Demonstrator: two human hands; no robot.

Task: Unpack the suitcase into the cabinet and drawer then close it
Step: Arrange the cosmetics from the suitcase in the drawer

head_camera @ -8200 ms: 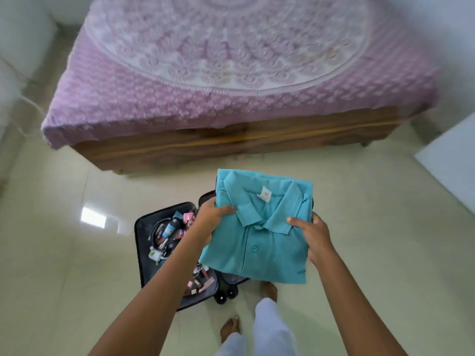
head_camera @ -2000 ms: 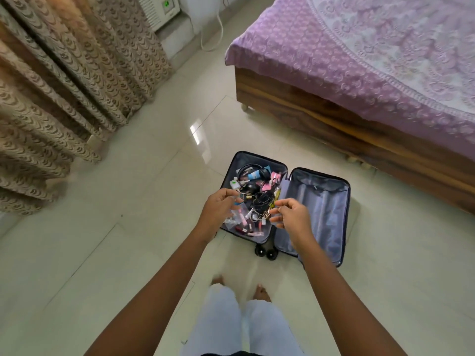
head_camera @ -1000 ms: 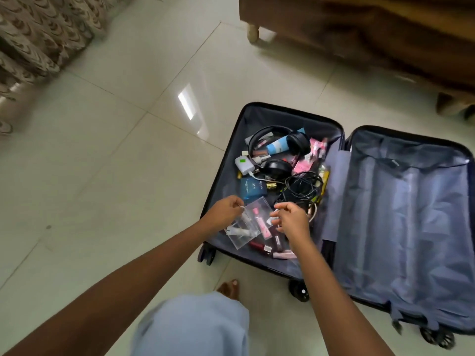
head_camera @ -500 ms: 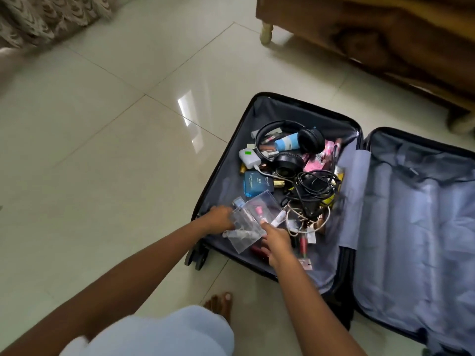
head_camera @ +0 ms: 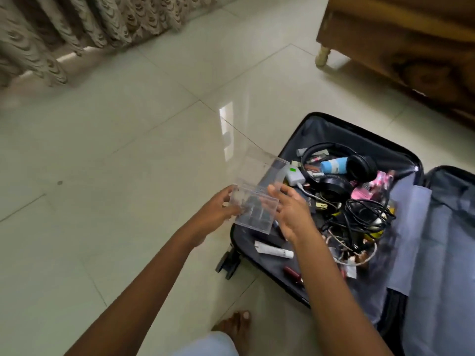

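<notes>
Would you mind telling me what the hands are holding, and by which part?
A clear plastic organiser box: left hand grips its left end; right hand is open at its right side.

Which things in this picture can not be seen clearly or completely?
- Clear plastic box, head view: transparent and motion-blurred; contents unclear.
- Right half of the suitcase: cut off by the frame edge.
- Labels on the white tube and blue bottle: too small to read.
- Items under the black cables: hidden by the tangle.
- Cabinet and drawer: not in view.
</notes>
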